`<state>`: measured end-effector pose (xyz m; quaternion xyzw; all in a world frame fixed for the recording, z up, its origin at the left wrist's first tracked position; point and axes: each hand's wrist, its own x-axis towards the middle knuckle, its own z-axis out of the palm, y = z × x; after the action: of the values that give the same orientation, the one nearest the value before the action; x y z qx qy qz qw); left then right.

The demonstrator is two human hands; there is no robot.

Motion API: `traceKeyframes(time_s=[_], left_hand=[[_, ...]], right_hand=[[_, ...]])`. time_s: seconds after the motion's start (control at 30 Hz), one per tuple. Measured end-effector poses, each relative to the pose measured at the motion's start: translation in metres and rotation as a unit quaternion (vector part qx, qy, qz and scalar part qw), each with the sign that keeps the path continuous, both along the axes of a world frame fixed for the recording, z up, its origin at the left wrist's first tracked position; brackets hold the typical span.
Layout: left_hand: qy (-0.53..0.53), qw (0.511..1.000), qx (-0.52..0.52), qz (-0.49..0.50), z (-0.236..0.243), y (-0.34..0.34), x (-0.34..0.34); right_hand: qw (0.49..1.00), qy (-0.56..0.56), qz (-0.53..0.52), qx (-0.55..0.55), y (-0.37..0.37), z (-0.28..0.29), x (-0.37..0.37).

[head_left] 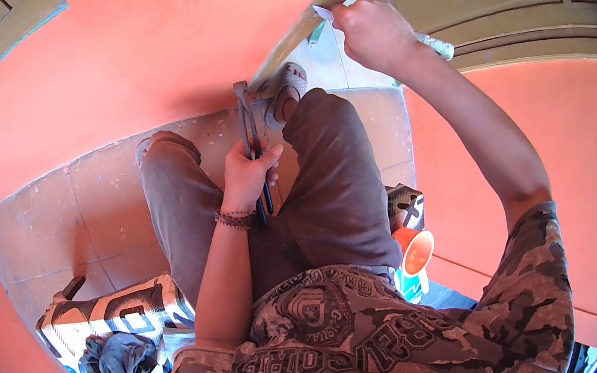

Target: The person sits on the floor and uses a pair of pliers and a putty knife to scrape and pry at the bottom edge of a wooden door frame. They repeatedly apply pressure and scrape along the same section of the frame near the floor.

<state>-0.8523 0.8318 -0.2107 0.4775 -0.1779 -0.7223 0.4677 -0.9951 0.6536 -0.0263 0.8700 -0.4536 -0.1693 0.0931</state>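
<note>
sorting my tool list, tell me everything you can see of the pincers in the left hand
The pincers look like worn, brownish-grey metal, with a blunt head and two long, slim arms ending in dark grips. The left hand wraps around the arms, head pointing away from the person, grips toward the lap between the trouser legs. Whether the head touches anything isn't clear.

orange cup (418, 248): landmark | turquoise-and-white container (408, 284): just below cup | dark crumpled cloth (126, 358): well left of cup | pink wall (527, 149): right of cup
</note>
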Motion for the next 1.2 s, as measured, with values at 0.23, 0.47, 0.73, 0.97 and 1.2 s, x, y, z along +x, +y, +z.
traceKeyframes(time_s=[0.23,0.47,0.73,0.97,1.2], left_hand=[[0.008,1.0,0.0,-0.009,0.0,-0.003,-0.013],[-0.012,0.999,-0.014,-0.034,0.0,-0.006,-0.022],[-0.044,0.998,0.001,-0.036,0.007,0.0,-0.018],[-0.063,0.997,0.015,-0.033,0.003,-0.002,-0.009],[-0.068,0.996,0.046,-0.04,0.006,-0.003,-0.016]], right_hand=[[0.998,-0.022,-0.055,-0.033,0.021,-0.01,0.011],[0.994,-0.022,-0.099,-0.032,0.027,-0.013,0.027],[0.996,-0.055,-0.071,-0.018,-0.005,0.01,-0.019],[0.997,-0.067,-0.033,-0.008,-0.02,-0.003,-0.025],[0.998,-0.039,0.039,0.003,-0.011,-0.004,-0.013]])
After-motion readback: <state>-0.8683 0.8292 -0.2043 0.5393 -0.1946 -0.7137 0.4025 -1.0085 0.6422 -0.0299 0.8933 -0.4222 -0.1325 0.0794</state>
